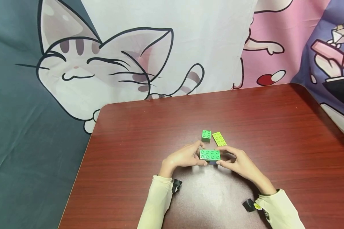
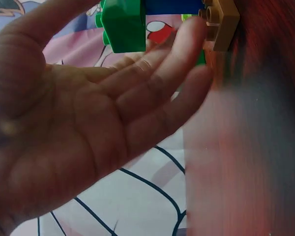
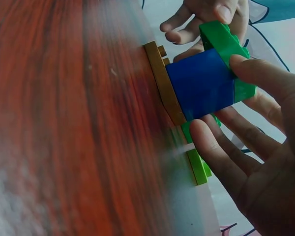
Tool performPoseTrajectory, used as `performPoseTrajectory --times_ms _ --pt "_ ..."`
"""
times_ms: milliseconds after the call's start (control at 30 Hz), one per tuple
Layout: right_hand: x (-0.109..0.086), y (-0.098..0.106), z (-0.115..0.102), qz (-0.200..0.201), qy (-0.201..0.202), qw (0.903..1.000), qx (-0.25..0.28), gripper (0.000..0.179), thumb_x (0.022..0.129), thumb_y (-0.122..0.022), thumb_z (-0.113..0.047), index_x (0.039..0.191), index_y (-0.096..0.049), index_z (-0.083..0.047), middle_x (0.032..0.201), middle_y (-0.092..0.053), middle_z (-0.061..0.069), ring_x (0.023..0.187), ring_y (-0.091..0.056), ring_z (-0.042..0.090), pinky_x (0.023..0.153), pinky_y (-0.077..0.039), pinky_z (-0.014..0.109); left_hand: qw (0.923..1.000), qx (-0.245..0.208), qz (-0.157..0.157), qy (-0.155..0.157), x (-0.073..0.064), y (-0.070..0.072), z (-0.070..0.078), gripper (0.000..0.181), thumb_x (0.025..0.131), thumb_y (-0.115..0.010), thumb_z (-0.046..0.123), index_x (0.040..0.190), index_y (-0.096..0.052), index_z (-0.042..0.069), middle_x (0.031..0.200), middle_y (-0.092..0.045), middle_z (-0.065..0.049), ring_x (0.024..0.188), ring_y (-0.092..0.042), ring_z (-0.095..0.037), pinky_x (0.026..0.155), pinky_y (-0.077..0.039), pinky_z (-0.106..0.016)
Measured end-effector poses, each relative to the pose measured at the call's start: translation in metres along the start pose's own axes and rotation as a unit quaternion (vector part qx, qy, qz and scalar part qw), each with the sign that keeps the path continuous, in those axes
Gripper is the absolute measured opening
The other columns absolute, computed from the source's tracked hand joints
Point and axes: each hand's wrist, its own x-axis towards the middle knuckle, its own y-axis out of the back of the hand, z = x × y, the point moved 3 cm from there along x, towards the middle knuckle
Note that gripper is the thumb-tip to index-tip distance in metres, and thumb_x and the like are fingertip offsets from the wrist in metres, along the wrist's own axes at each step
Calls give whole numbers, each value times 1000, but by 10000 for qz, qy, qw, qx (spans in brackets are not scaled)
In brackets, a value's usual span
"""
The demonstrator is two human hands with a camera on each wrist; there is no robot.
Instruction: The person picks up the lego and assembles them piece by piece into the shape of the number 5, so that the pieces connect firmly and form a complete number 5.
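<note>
Both hands are pinching here: the left hand (image 1: 184, 157) has thumb and finger on one end of a long green brick (image 1: 210, 155), and the right hand (image 1: 242, 162) has thumb and finger on the other end. Neither is a full fist; the other fingers are only loosely bent. The brick sits on a blue brick (image 3: 201, 83), above a tan plate (image 3: 163, 83) down at the table (image 1: 126, 175).

From the head you mostly get the green studs, with a dark sliver of blue below. The right wrist view shows the layers properly, plus green and tan both sticking out past the blue toward the left hand. The left wrist view chops off the stack and thumb at the top, and the lower right is pretty blurry. Can't make out exactly where every fingertip lands.

Just behind the stack lie a small green brick (image 1: 206, 136) and a lime plate (image 1: 219, 139), clearest from the head.
</note>
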Motion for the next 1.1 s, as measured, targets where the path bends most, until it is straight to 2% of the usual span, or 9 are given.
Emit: performPoseTrajectory --times_ms 133,233,367,500,567,667,733,900,1100 --pt "0 2 1 -156 34 9999 33 46 77 -73 2 119 -56 5 110 -61 20 93 -61 28 68 -54 35 9969 -734 -294 11 -3 2 -3 56 83 -70 16 129 -39 8 93 -62 -2 75 -65 -22 69 -47 -25" --pt "1 7 7 -199 6 9993 324 43 84 -64 3 124 -50 8 116 -57 25 92 -62 32 70 -53 39 9936 -1039 -447 51 -6 3 -5 61 84 -69 14 134 -35 9 95 -63 -5 71 -65 -30 67 -50 -29" --pt "6 19 21 88 -309 9984 457 34 92 -54 -1 125 -50 7 114 -58 25 81 -64 35 66 -53 39 9954 -864 -412 39 -10 5 -7 64 84 -70 18 136 -35 10 99 -63 -6 70 -65 -22 70 -49 -28" --pt "13 26 15 200 -485 9984 211 33 91 -58 -3 122 -52 6 111 -59 25 79 -64 38 63 -53 40 9961 -787 -397 -39 -10 7 -8 63 84 -70 21 137 -36 12 101 -63 -4 71 -65 -24 73 -46 -24" --pt "16 24 19 174 -441 9988 133 35 89 -61 -3 122 -53 7 111 -59 25 81 -65 36 66 -54 36 9947 -911 -469 -98 -10 7 -7 62 85 -68 20 137 -36 13 101 -63 -4 70 -65 -30 72 -47 -25" --pt "22 19 32 129 -345 9993 26 36 87 -64 -6 120 -55 5 112 -60 22 79 -66 27 67 -53 30 9953 -802 -504 -207 -10 10 -7 60 87 -67 21 138 -36 15 102 -63 -4 69 -65 -30 69 -48 -25" --pt "29 15 41 114 -289 9993 -183 37 86 -67 -9 119 -56 3 111 -61 18 78 -66 21 67 -52 26 9967 -599 -475 -259 -10 12 -7 59 87 -66 23 138 -36 16 103 -64 -3 74 -65 -24 69 -48 -25" --pt "51 12 38 -63 -151 9966 -807 41 85 -69 -14 121 -56 -1 107 -62 15 72 -63 15 59 -50 27 9986 -114 -371 -360 -10 13 -7 55 88 -64 28 136 -39 18 103 -63 0 90 -59 -7 76 -46 -24" --pt "73 9 38 -300 -91 9906 -1332 49 82 -72 -15 124 -52 2 106 -62 18 70 -61 17 59 -48 31 9975 -74 -365 -599 -10 11 -6 44 90 -62 25 130 -46 17 105 -62 1 89 -59 -5 77 -46 -22"
